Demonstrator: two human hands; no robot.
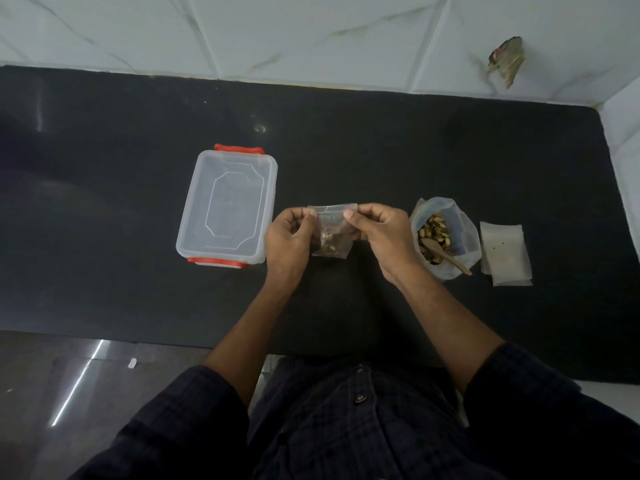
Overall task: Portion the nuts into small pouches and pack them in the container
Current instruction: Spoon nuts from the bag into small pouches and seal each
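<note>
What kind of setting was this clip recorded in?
Most likely a home kitchen: a polished black stone counter set against a wall of white marble-look tiles, with a clear plastic food container and an open bag of nuts on it.

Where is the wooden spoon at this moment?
In the head view, the wooden spoon lies in the open bag of nuts on the right, between the right hand and the stack of empty pouches.

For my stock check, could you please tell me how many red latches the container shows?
2: one latch on the far end of the container, one latch on its near end.
</note>
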